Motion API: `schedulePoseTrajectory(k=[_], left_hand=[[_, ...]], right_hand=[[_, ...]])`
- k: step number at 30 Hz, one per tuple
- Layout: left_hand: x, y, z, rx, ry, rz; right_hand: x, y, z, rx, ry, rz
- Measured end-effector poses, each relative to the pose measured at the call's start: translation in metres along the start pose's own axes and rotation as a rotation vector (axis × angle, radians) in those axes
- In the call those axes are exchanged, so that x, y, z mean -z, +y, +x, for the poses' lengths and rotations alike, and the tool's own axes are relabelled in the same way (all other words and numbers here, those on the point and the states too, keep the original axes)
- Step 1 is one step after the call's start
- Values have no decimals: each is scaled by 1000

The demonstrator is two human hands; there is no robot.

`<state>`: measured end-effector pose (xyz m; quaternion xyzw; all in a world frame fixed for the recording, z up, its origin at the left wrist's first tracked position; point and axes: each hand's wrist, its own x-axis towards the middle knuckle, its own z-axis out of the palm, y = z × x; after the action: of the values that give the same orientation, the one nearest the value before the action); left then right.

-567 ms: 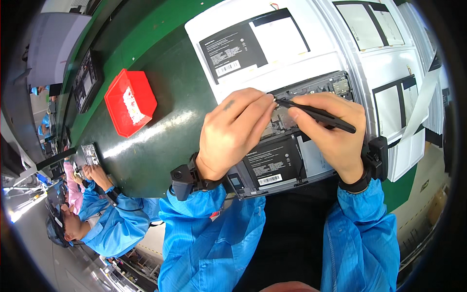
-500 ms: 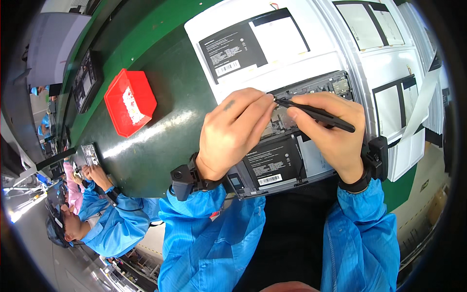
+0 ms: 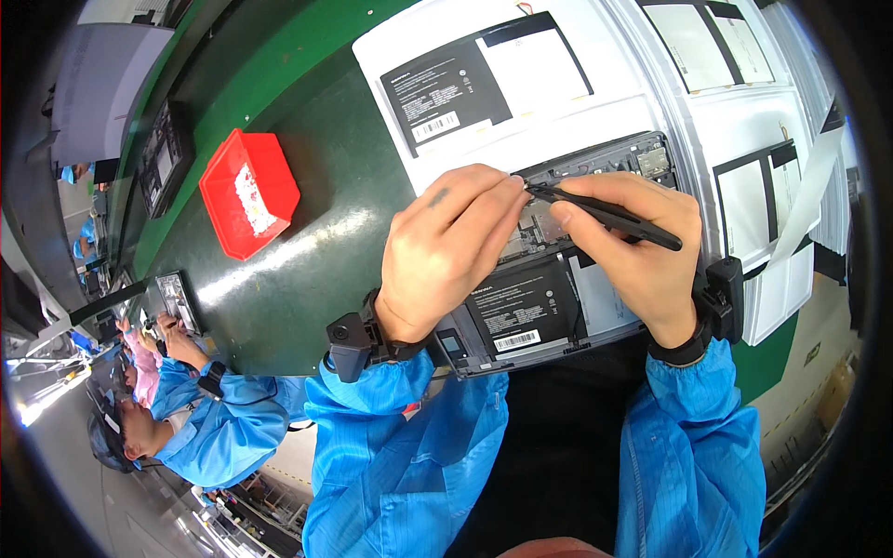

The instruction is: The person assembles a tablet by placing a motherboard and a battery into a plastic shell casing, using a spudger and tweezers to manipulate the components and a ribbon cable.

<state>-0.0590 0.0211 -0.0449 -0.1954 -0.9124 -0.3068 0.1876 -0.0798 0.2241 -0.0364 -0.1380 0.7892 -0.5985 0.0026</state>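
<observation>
An opened laptop base (image 3: 581, 158) lies in front of me, its circuit boards bare and a black battery pack (image 3: 521, 307) along its near side. In my right hand (image 3: 642, 246) is a pair of black tweezers (image 3: 619, 221), held like a pen, with the tips pointing left over the board. My left hand (image 3: 451, 246) is closed in a pinch right at those tips, above the far left part of the base. What its fingertips hold, if anything, is too small and too covered to name. Both wrists carry black strapped devices.
Beyond the laptop, a white tray (image 3: 395, 153) holds a black-and-white battery pack (image 3: 446, 98). More white trays with packs are stacked at right. A red bin (image 3: 288, 191) with small white pieces stands on the green table (image 3: 326, 307). At far left, a co-worker in blue (image 3: 223, 437) handles another device.
My right hand and the tweezers have shifted very slightly. My left hand stays in its pinch at the same spot. The co-worker's hands have moved a little.
</observation>
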Motion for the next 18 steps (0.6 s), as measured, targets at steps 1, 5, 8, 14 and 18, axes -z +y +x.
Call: schedulePoseTrajectory(k=[1,5,8,14,18], left_hand=[[1,-1,-1,7,2,7],[0,-1,-2,-3,2,5],[1,0,-2,10,-1,17],[2,1,0,4,5,7],[2,0,-1,9,2,9]], right_hand=[[-1,-1,1,-15,-15,1],[-3,1,1,-1,-49,22],[-4,2,2,24,-54,27],[-1,-1,-2,-86,-28,79],[0,-2,0,-57,-46,4]])
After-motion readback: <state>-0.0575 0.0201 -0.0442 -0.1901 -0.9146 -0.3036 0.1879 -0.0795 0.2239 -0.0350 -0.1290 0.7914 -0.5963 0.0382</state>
